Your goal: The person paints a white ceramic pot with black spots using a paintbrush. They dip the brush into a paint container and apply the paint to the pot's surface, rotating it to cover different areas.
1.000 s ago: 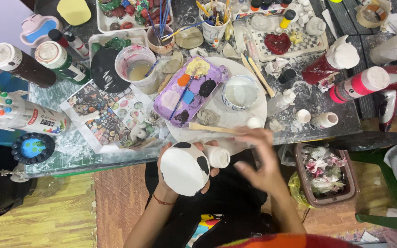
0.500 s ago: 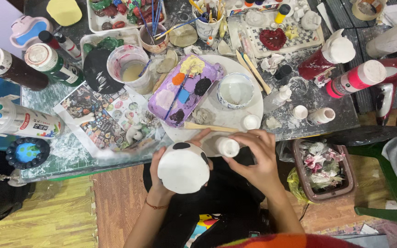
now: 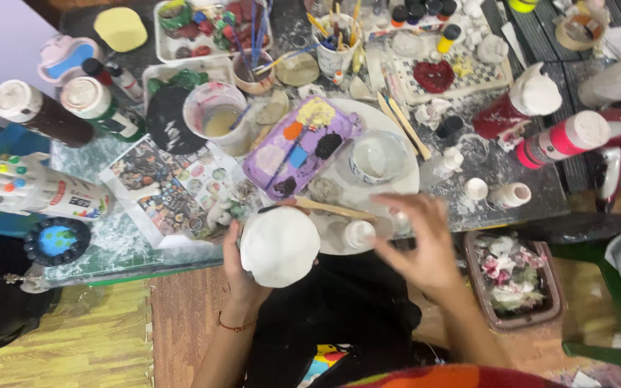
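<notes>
Palette tray point(image 3: 302, 147): purple, slanted across the desk's middle; dabs of yellow, orange, blue, black and pale paint in it, a brush laid across them.
Cup point(image 3: 218, 118): left of the tray, smeared with paint, murky water inside.
Bowl point(image 3: 374, 156): clear, on the white plate point(image 3: 404, 162) right of the tray; contents cannot be made out.
Brush pots point(image 3: 332, 43): at the far edge, crowded with brushes and sticks.
Basket point(image 3: 515, 276): below the desk's near right corner, full of pink-stained rags or paper.
White piece point(image 3: 279, 246): rounded and unpainted, held just off the near edge, over the lap.
Left hand point(image 3: 242, 269): under and behind the white piece, fingers curled up round its left side, gripping it; red thread at the wrist.
Right hand point(image 3: 425, 244): blurred, fingers spread loose and holding nothing, hovering at the near edge just right of a small white bottle point(image 3: 359, 233).
Stick point(image 3: 332, 208): wooden, lying on the plate's near rim, between the hands and the tray.
Around: pink squeeze bottles point(image 3: 558, 140) near the right edge; a marker tube point(image 3: 34, 190) at the left edge; sticker sheets point(image 3: 167, 183) left of the tray.
</notes>
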